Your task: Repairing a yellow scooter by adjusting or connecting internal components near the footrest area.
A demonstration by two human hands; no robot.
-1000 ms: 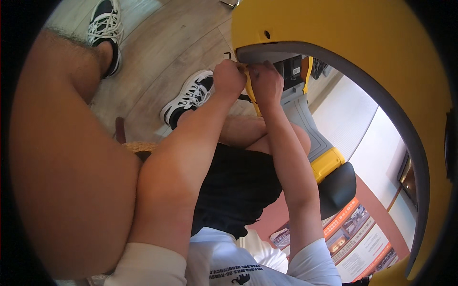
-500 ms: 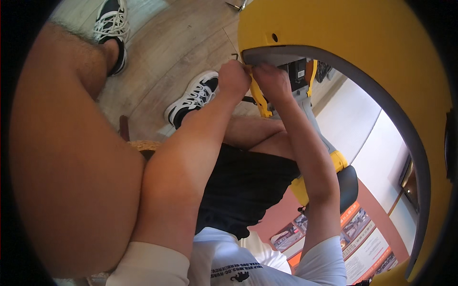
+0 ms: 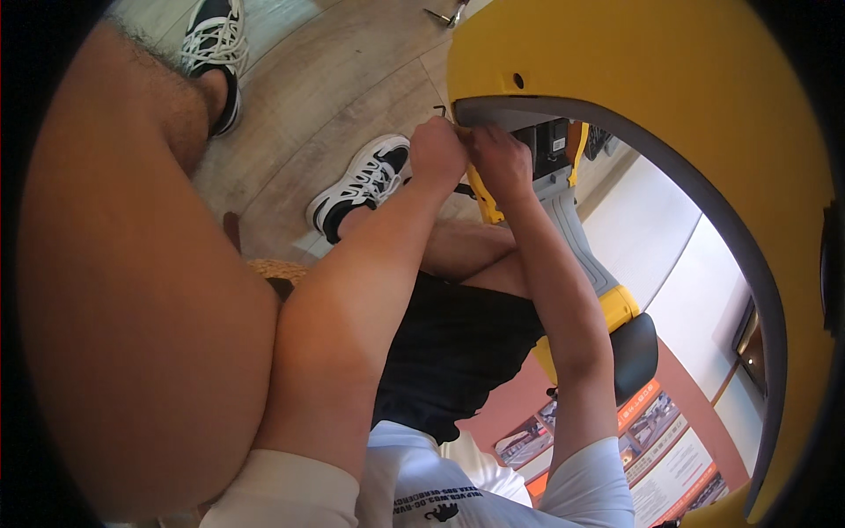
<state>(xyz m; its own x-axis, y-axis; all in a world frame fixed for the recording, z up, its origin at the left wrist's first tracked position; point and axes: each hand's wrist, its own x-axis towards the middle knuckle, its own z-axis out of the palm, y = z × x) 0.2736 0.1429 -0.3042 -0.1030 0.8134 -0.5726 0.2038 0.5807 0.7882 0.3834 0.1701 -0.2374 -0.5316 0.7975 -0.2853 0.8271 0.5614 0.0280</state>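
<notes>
My left hand (image 3: 439, 157) is closed in a fist at the lower corner of a large yellow scooter body panel (image 3: 607, 62). A thin black hex key (image 3: 441, 109) sticks up past its knuckles, with its bent end showing. Right beside it, my right hand (image 3: 502, 163) has its fingers curled at the panel's dark grey inner edge (image 3: 506, 103). Its fingertips meet the left hand near a yellow trim piece (image 3: 484, 198); what they pinch, if anything, is hidden.
Behind my right hand is an open bay with a black box (image 3: 553, 145). A grey ribbed footboard (image 3: 581, 242) and a dark seat (image 3: 635, 354) lie to the right. A metal tool (image 3: 437, 18) rests on the wooden floor. My shoe (image 3: 363, 180) is left of the hands.
My view has shifted slightly. Both hands stay together at the panel corner; the right hand's fingers have shifted a little, and the hex key's bent end shows more clearly.
</notes>
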